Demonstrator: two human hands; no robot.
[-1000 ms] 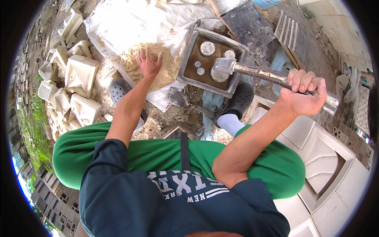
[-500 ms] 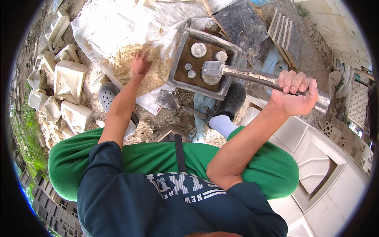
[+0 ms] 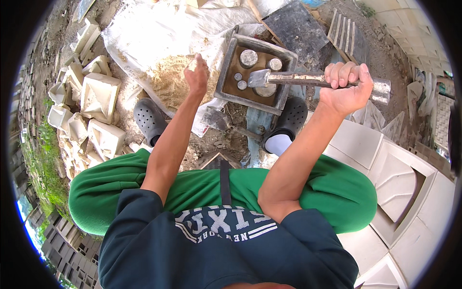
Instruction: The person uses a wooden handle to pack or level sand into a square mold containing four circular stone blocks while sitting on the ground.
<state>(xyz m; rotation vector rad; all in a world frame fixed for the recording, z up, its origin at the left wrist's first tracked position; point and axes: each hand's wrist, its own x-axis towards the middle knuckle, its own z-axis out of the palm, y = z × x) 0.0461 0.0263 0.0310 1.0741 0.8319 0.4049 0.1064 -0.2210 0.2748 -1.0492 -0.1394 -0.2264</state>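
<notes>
My right hand (image 3: 347, 85) is wrapped round the thick, worn handle of a flat-bladed metal tool (image 3: 301, 78). The tool's squarish blade hangs over a grey square mould frame (image 3: 228, 98). Brown, damp-looking material (image 3: 232, 59) fills the frame, with several pale round pieces, large and small, such as one disc (image 3: 248, 58), set in it. The blade partly covers one large round piece (image 3: 265, 90). Left of the frame, my left hand (image 3: 197, 76) is closed above a heap of tan sandy powder (image 3: 168, 76); whatever is inside its fingers is hidden.
A trowel (image 3: 215, 118) lies on the ground between my shoes. Cream-coloured cast blocks (image 3: 100, 94) are piled on the left, larger panels (image 3: 394, 185) at right. White sheeting (image 3: 154, 29) spreads beneath the powder. A dark board (image 3: 294, 30) and slatted wood (image 3: 342, 41) lie beyond the frame.
My left hand has lifted from the powder heap, moved right toward the frame and closed. The right hand with the tool has shifted slightly left and up in the view.
</notes>
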